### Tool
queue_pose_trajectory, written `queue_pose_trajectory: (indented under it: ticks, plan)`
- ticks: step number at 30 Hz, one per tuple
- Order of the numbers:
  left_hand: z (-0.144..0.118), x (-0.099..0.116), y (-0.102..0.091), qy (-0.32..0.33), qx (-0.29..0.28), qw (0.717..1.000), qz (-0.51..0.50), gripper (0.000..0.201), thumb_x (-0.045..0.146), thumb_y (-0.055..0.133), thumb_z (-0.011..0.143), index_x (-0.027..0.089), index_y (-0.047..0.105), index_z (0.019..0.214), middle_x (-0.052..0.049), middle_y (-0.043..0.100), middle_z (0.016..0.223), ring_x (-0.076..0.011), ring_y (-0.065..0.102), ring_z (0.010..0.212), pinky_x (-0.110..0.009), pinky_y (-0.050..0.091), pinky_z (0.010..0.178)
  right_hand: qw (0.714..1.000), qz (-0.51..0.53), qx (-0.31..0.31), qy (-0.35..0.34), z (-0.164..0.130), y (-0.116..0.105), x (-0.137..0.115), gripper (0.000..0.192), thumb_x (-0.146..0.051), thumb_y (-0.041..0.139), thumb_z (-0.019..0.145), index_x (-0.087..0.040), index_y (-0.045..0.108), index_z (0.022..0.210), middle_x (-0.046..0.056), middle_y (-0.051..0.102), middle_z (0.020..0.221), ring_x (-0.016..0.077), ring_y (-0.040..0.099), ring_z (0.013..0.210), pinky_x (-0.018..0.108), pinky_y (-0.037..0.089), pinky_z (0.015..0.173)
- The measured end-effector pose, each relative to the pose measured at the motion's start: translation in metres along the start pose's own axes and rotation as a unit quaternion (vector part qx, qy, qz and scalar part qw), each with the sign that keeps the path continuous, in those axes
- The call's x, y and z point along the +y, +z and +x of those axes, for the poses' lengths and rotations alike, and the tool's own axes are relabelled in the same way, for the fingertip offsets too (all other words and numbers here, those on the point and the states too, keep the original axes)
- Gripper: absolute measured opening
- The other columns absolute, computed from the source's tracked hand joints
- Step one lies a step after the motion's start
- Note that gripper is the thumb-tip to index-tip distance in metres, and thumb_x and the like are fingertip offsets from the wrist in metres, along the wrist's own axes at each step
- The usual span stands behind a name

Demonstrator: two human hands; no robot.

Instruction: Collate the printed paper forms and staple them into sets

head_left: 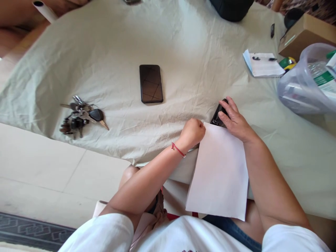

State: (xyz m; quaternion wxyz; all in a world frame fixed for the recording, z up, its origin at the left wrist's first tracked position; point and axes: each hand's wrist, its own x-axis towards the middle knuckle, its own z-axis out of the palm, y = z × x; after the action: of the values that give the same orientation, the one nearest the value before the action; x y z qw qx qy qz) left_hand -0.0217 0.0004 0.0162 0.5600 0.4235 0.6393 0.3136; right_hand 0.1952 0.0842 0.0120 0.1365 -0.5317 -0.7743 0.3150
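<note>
Between my forearms hang white sheets of paper (220,171), reaching from the table edge down over my lap. My left hand (193,132), with a red cord bracelet at the wrist, is closed on their top left corner. At the top edge of the paper lies a black stapler (216,114), partly covered by my fingers. My right hand (235,120) grips it from the right, thumb and fingers on its top. The paper's top edge meets the stapler's near end; whether it sits inside the jaw is hidden.
A phone (151,84) and a bunch of keys (81,115) lie on the cloth-covered table (115,70). To the right are a notepad (265,68) with a pen, a tape measure (288,63), a clear plastic bin (294,87) and a cardboard box (307,33). A black object (232,8) stands at the back.
</note>
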Motion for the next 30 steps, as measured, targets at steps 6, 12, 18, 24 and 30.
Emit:
queue_pose_trajectory:
  ticks: [6, 12, 18, 24, 30]
  plan:
    - [0.0, 0.001, -0.001, 0.039, 0.004, 0.998, 0.042, 0.046, 0.003, 0.06, 0.082, 0.025, 0.033, 0.052, 0.004, 0.03, 0.055, -0.0144, 0.025, 0.06, -0.037, 0.018, 0.065, 1.0, 0.006, -0.027, -0.004, -0.005, 0.003, -0.007, 0.095, -0.097, 0.05, 0.096, -0.038, 0.055, 0.17, 0.005, 0.02, 0.194, 0.0354, 0.018, 0.181, 0.061, 0.022, 0.145]
    - [0.001, 0.004, 0.0, 0.037, 0.001, 0.996, 0.084, 0.047, 0.002, 0.057, 0.086, 0.024, 0.035, 0.051, 0.004, 0.03, 0.055, -0.0147, 0.026, 0.061, -0.038, 0.019, 0.067, 0.999, -0.032, -0.039, -0.015, -0.015, 0.004, -0.009, 0.094, -0.096, 0.047, 0.098, -0.037, 0.056, 0.17, 0.007, 0.023, 0.193, 0.0384, 0.018, 0.18, 0.065, 0.021, 0.145]
    - [-0.001, 0.008, -0.002, 0.027, -0.015, 0.994, 0.105, 0.047, 0.0, 0.055, 0.087, 0.025, 0.034, 0.054, 0.005, 0.029, 0.058, -0.0153, 0.026, 0.063, -0.036, 0.022, 0.067, 0.997, -0.058, -0.038, -0.018, -0.005, -0.005, -0.021, 0.095, -0.091, 0.05, 0.1, -0.03, 0.053, 0.173, 0.012, 0.034, 0.189, 0.0398, 0.024, 0.179, 0.069, 0.02, 0.144]
    - [-0.002, 0.012, -0.003, 0.036, -0.021, 0.989, 0.144, 0.046, 0.001, 0.054, 0.089, 0.026, 0.035, 0.055, 0.004, 0.03, 0.059, -0.0175, 0.03, 0.065, -0.036, 0.027, 0.069, 0.991, -0.129, 0.016, -0.03, 0.041, 0.015, -0.053, 0.08, -0.069, 0.044, 0.112, -0.02, 0.049, 0.175, 0.014, 0.036, 0.188, 0.0363, 0.021, 0.179, 0.063, 0.016, 0.146]
    - [0.002, 0.011, -0.002, 0.053, -0.017, 0.982, 0.182, 0.043, 0.004, 0.057, 0.089, 0.027, 0.039, 0.057, -0.001, 0.049, 0.059, -0.0216, 0.051, 0.074, -0.036, 0.043, 0.08, 0.976, -0.219, 0.002, -0.009, 0.043, 0.042, -0.076, 0.068, -0.052, 0.039, 0.115, -0.017, 0.054, 0.171, 0.015, 0.042, 0.185, 0.0392, 0.025, 0.178, 0.072, 0.019, 0.142]
